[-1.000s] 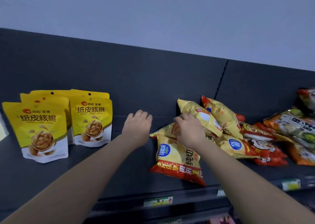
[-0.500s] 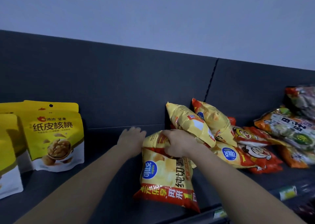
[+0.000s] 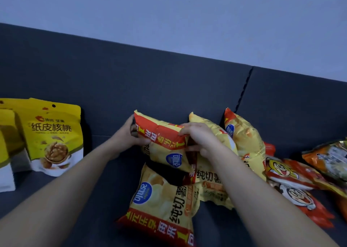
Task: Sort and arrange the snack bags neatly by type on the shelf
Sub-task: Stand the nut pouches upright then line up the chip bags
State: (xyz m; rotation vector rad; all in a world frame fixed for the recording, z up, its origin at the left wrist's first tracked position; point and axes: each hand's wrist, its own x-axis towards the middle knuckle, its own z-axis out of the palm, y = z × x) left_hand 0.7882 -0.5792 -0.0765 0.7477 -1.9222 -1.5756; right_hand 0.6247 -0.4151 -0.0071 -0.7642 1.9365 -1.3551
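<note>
Shop, dark display shelf (image 3: 65, 199), packaged chip bags (image 3: 161, 199), walnut pouches (image 3: 54, 139)

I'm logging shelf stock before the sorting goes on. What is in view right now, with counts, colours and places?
Walnut pouches: at least three, yellow with white bases, standing upright at shelf left.
Chip bags: at least four, yellow with red bands, mid-shelf; one lying flat in front, one held up, others leaning against the back panel.
Cartoon-face bags: two or more, red, lying flat right of the chips.
Orange-and-green bags: count unclear, far right edge.
Shelf: one, dark grey, with a back panel.
Wall: pale, above.
Left hand: gripping the held bag's left edge.
Right hand: gripping its top right.
</note>
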